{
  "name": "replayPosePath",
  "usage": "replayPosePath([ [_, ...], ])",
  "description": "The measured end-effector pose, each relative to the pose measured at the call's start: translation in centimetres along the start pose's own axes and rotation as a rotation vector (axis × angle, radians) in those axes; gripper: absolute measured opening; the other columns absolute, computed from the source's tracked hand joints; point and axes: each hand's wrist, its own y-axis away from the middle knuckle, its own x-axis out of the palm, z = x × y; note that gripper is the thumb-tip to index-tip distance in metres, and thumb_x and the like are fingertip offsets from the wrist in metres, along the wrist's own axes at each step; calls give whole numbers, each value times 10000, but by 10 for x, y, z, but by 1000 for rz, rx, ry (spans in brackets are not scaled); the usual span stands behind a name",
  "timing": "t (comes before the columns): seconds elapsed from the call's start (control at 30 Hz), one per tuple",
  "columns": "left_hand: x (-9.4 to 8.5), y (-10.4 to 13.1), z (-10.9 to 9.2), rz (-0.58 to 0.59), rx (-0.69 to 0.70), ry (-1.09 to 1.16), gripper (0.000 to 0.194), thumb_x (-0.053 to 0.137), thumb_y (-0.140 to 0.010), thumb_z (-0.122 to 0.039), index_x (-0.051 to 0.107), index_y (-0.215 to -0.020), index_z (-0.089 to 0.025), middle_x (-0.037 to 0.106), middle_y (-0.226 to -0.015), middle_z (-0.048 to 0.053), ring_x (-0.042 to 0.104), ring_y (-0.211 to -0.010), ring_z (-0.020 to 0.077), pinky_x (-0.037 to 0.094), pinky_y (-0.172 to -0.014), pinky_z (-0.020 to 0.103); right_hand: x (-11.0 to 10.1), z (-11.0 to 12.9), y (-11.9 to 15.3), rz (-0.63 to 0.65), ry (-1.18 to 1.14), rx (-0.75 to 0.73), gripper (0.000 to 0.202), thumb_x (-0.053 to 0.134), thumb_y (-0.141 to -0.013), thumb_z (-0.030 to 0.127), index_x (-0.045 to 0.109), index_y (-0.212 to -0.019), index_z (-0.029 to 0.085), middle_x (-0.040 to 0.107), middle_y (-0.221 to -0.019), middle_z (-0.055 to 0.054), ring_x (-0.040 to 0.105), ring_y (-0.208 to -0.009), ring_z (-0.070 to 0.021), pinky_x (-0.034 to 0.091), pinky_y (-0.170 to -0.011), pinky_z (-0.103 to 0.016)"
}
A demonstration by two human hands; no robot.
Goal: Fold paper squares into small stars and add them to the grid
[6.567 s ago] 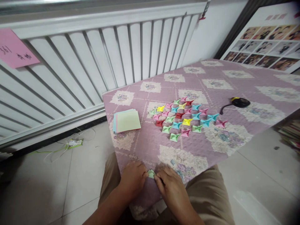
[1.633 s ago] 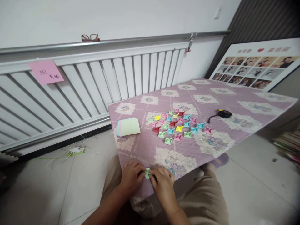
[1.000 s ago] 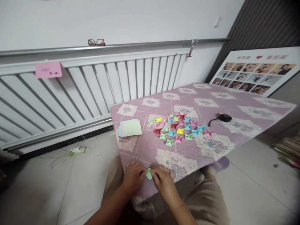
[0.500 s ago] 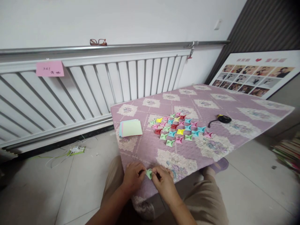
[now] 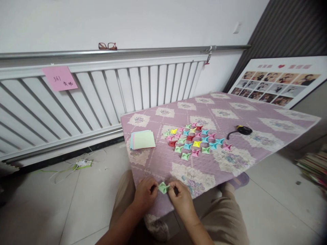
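Note:
A small piece of folded green paper (image 5: 163,188) is held between my two hands above the near corner of the table. My left hand (image 5: 146,194) pinches its left side, and my right hand (image 5: 181,196) pinches its right tip. Farther back on the purple floral tablecloth (image 5: 158,166) lie several small folded paper shapes (image 5: 196,144) in green, pink, yellow, blue and red, set out in rows. To their left is a stack of square paper sheets (image 5: 144,140), pale green on top.
A black coiled object with a short strap (image 5: 244,130) lies on the table's right side. Behind stands a white radiator (image 5: 153,81) with a pink note (image 5: 60,78); glasses (image 5: 107,46) rest on the pipe. A photo board (image 5: 278,81) leans at the right. A power strip (image 5: 83,164) lies on the floor.
My right hand has shifted slightly right and the green folded paper is spread wider, showing more of its shape. The pink note on the radiator has swung, its face now more visible.

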Motion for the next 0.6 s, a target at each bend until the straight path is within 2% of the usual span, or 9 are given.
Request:
replayPosePath([
  [0.1,2,0,1,-17,-26,26,150,502,-759,-86,586,-759,-210,646,-771,-13,589,-796,177,390,-780,333,-2,-8,0,-21,-12,-3,152,449,-792,211,550,-679,218,597,-637,12,568,-610,-153,418,-616,-263],
  [0.3,2,2,1,-36,-42,53,151,504,-761,-74,588,-762,-200,670,-793,-4,605,-798,185,400,-806,354,-7,-19,2,-39,16,-22,105,464,-789,219,536,-712,219,588,-674,2,566,-672,-173,416,-666,-289],
  [0.6,4,0,6,3,-35,71,152,490,-796,-90,588,-750,-196,677,-809,-3,608,-811,171,400,-820,340,-7,-24,5,-8,54,-56,109,444,-813,205,519,-736,223,572,-696,2,546,-720,-186,387,-714,-326],
])
